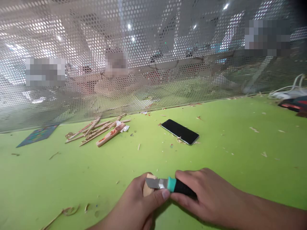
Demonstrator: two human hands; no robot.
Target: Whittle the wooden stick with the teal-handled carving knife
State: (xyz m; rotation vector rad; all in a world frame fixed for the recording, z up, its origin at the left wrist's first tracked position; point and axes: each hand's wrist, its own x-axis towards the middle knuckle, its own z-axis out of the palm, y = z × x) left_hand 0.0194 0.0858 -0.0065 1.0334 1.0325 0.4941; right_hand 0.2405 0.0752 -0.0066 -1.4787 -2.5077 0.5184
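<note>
My left hand (136, 204) is closed around a small pale wooden block (148, 189), near the bottom centre of the head view. In my right hand (211, 195) is a knife (171, 184) with a black and teal handle. Its metal blade points left and lies across the upper part of the block. My left thumb rests just below the blade, close to the teal collar. The lower part of the block is hidden by my left fingers.
A black phone (180, 131) lies beyond my hands on the green table (115, 172). Wood sticks (96, 131), a stained wood piece (109, 136) and shavings lie left. A perforated screen (144, 86) stands behind; white cables (296, 83) sit far right.
</note>
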